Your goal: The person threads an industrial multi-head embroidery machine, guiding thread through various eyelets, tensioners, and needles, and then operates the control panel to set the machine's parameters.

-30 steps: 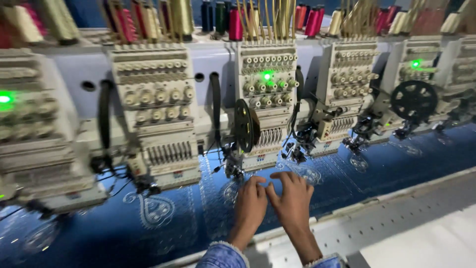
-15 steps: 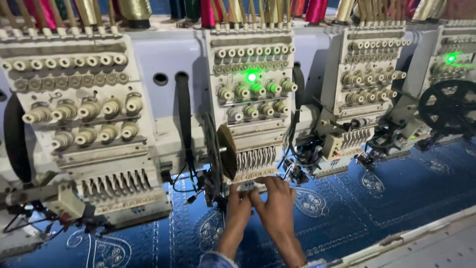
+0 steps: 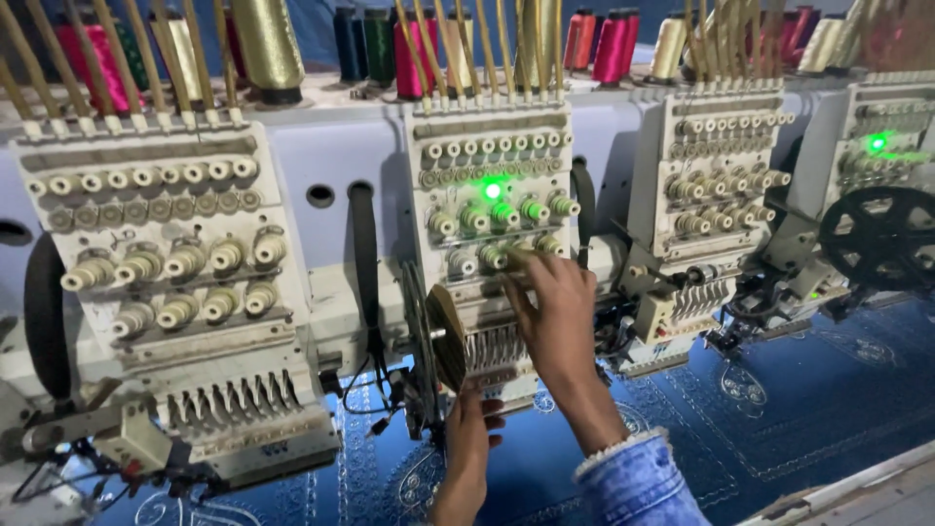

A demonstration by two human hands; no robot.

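- Right hand (image 3: 557, 310), centre frame, fingers half-curled, fingertips touching a tension knob (image 3: 494, 256) on the embroidery head (image 3: 492, 195), gripping nothing.
- Left hand (image 3: 471, 438), lower centre, reaches under the head; its grip cannot be told.

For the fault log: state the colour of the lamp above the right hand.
Green lamp, just above the right hand; head view.

Three heads are standing side by side: left head (image 3: 166, 292), middle head (image 3: 492, 244), right head (image 3: 716, 195). Spools (image 3: 604, 44) are sitting on top behind them. Cloth (image 3: 779, 409) is lying beneath. A wheel (image 3: 881, 234) is sitting far right.
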